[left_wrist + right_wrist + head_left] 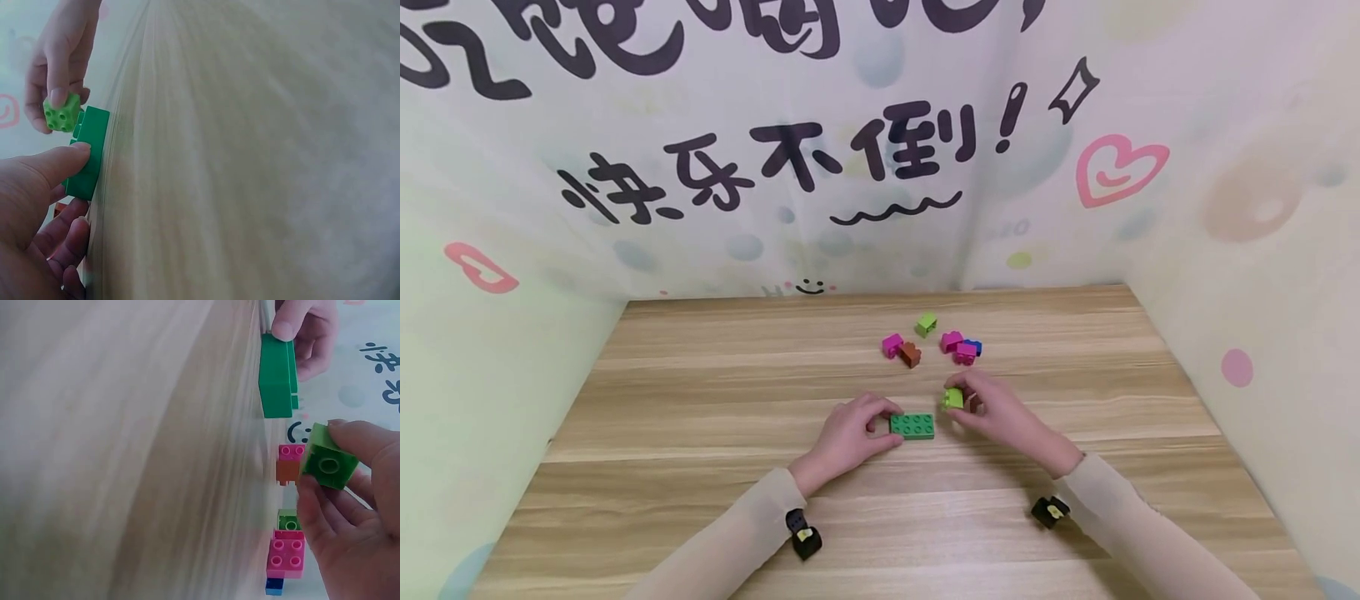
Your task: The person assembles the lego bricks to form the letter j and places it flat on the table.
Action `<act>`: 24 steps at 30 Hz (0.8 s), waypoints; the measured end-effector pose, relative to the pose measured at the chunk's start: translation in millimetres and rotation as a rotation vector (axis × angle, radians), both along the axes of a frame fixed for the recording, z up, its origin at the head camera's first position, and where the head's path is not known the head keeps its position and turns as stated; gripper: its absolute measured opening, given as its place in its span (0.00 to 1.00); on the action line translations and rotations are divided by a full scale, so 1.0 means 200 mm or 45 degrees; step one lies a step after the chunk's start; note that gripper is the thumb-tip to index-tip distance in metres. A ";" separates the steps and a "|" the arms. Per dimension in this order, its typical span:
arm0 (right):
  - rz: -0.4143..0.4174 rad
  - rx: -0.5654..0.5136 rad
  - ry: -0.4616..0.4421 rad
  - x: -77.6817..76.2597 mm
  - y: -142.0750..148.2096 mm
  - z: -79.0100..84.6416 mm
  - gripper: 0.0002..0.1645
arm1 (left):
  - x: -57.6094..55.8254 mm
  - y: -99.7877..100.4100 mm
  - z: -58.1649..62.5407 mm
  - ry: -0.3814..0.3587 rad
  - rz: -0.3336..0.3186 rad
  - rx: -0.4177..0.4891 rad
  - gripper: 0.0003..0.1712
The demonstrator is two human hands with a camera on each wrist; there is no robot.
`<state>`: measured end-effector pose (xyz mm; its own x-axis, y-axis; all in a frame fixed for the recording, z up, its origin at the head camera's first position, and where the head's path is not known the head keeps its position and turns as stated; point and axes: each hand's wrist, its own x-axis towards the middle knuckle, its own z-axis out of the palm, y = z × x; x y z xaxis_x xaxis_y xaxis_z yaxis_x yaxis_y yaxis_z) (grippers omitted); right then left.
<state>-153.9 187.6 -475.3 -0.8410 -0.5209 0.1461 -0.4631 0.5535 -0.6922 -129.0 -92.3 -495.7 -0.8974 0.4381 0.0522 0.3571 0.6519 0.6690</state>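
My left hand (pixel 853 429) grips the left end of a dark green toy building brick (pixel 913 427), which lies studs up on the table. In the left wrist view the thumb presses along the near side of that green brick (pixel 91 153). My right hand (pixel 996 410) pinches a smaller lime green brick (pixel 953 398) between thumb and fingers, just right of the dark green one. The right wrist view shows the hollow underside of the lime brick (pixel 329 464), tilted toward the camera and held off the table.
Farther back on the wooden table (pixel 715 375) lie a magenta brick (pixel 892 345) against a brown brick (pixel 910 355), and another lime brick (pixel 927 324). Two more magenta bricks (pixel 966 354) sit by a blue brick (pixel 973 347). A printed cloth wall (pixel 760 250) stands behind.
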 end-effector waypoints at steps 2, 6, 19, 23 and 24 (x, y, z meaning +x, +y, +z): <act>0.000 -0.041 -0.050 0.01 0.00 0.00 0.21 | 0.00 0.00 0.00 -0.002 0.000 -0.001 0.19; 0.007 -0.089 -0.114 0.02 -0.01 0.00 0.23 | 0.00 0.00 0.00 -0.002 0.000 -0.009 0.19; 0.008 -0.234 -0.382 0.04 -0.03 -0.05 0.22 | -0.01 0.01 0.00 0.016 0.001 -0.006 0.18; -0.003 -0.242 -0.415 0.06 -0.05 -0.07 0.22 | -0.01 0.01 -0.01 0.023 0.003 -0.006 0.18; -0.007 -0.241 -0.415 0.06 -0.05 -0.07 0.22 | -0.01 0.01 -0.01 0.023 0.003 -0.005 0.18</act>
<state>-141.5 177.1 -489.7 -0.8620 -0.5056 -0.0365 -0.1988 0.4033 -0.8932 -130.9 -91.1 -497.3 -0.8973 0.4364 0.0665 0.3676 0.6553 0.6599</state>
